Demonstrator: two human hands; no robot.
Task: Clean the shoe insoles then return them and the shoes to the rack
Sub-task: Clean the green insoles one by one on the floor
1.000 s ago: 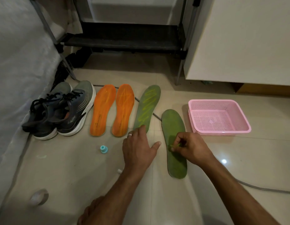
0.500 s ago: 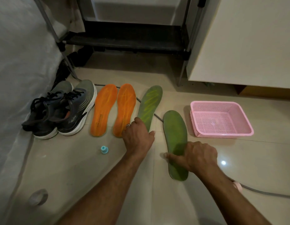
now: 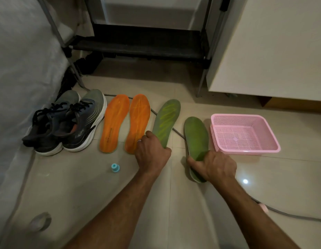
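Hands of a person reach down to a pale tiled floor [image 3: 174, 203] in the head view. I take the pink plastic mesh basket [image 3: 260, 148] as the landmark.

Just beside the basket, on its left, lies the dark green foam insole [image 3: 195, 135]. The right hand [image 3: 216, 166] grips the near part of this insole; the thumb curls around its left edge, and the fingers lie over its right side. The near end looks a little raised from the floor, but I cannot tell for sure.

Further left of the basket lies the lighter green insole with yellow stripes [image 3: 167, 121]. The left hand [image 3: 152, 153] holds its near end; the fingers are curled over the heel and the thumb is at the right edge. A ring shows on one finger.

Still further left are two orange foam insoles [image 3: 127, 123], side by side, close to each other. Beyond them, well apart from the basket, stands a pair of grey and black running shoes [image 3: 66, 123] with white soles.

Behind the basket and to its left stands the black metal shoe rack [image 3: 141, 45]. A small turquoise cap [image 3: 115, 167] rests on the floor, near the left hand. A grey cable [image 3: 290, 215] runs over the floor, under the right forearm.
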